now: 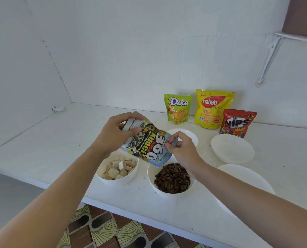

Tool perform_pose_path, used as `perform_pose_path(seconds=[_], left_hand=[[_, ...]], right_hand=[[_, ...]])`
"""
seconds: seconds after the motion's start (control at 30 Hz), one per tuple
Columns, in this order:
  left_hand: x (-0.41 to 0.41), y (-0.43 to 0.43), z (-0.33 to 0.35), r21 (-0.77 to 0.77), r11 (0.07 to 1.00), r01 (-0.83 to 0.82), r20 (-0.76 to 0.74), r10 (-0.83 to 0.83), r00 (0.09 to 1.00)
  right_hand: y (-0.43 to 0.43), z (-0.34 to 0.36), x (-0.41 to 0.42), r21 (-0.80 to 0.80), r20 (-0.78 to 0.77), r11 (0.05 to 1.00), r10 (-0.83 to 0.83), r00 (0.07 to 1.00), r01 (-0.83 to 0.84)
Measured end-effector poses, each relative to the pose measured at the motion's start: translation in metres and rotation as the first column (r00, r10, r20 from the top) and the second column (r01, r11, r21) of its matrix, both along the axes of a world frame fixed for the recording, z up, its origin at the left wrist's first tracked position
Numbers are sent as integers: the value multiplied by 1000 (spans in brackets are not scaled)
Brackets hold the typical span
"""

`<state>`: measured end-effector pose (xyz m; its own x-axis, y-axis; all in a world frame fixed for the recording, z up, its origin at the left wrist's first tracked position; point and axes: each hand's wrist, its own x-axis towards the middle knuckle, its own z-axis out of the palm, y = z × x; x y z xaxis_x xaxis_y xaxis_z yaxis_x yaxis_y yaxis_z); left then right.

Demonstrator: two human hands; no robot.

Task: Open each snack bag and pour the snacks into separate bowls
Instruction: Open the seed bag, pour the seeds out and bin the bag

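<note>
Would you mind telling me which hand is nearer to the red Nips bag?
Right. The right hand pinches an edge of the seed bag, to the left of the Nips bag and nearer the camera; the left hand grips the seed bag's other end, farther left.

Upturned seed bag (149,145) above seed-filled bowl (150,176), wafer bowl (117,181) beside
</note>
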<state>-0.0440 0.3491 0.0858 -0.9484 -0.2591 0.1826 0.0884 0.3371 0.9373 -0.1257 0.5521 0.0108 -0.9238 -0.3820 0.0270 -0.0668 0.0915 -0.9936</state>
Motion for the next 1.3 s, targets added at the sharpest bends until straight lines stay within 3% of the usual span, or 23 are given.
perform_pose_path(seconds=[0.1,0.23,0.37,0.47,0.8,1.0,1.13,1.3], left_hand=[[-1,2,2,-33,999,-1,4,1,1000],[-2,3,3,12,1000,0,0,0,1000],[-3,5,5,3,1000,6,8,-6,1000],[-4,6,3,1,1000,18,8,-18,1000],[-11,9,2,-43,999,1,-6,-1,1000],[-12,2,5,-117,983,143,9,-143,990],[-17,-3,2,-205,977,50,-61,-64,996],[-19,0,1,-137,990,22,-117,-38,992]], right_hand=[[0,-3,0,71,-8,997,29,1000,-28],[2,-2,-3,-44,-26,997,-67,997,66],[2,-4,-3,70,-2,997,-11,1000,11],[4,-6,-5,62,4,998,-32,999,32],[4,-12,-6,171,-120,983,-47,992,67],[6,-16,-9,109,-126,986,-116,985,130],[4,-15,-10,156,-195,978,-108,975,140],[6,-19,-14,176,-191,974,-106,976,140]])
